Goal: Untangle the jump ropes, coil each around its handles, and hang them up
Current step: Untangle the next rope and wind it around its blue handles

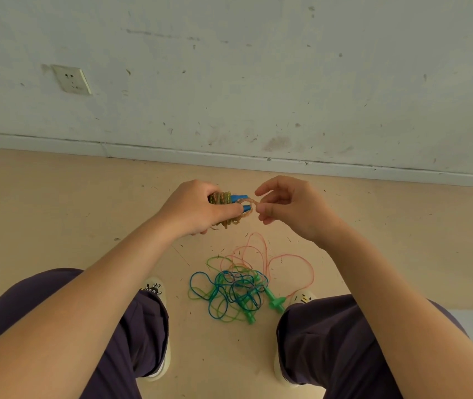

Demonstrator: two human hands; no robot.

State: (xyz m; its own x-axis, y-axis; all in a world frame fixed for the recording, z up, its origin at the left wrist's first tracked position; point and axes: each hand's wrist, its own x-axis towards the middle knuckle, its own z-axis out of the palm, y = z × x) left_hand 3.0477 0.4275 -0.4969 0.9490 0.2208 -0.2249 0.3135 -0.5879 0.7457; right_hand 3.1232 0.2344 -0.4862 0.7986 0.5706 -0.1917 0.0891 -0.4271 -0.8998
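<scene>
Two bare forearms are stretched forward from the bottom corners, above knees covered in dark purple trousers. On the beige floor between the two light shoes a tangle of jump ropes is spread, and it serves as the landmark for the rest. Blue and green cords are knotted together in it, green handles are seen sticking out at its right edge just beside the right shoe, and a thin pink cord is looped out of its far right side. Above and beyond the tangle, clear of the floor, a coiled rope is held — its glittery yellow-orange cord is wound round a pair of blue handles, whose ends point right. That bundle is gripped by the left hand, fingers wrapped round the coils and the thumb laid along the near handle. Just right of the blue ends, a short loop of the same cord is pinched between the thumb and fingertips of the right hand, with the other fingers curled loosely. Beyond the tangle the floor is met by a scuffed white wall; a wall socket is set in it far to the tangle's upper left. Whether the loop is knotted cannot be told.
</scene>
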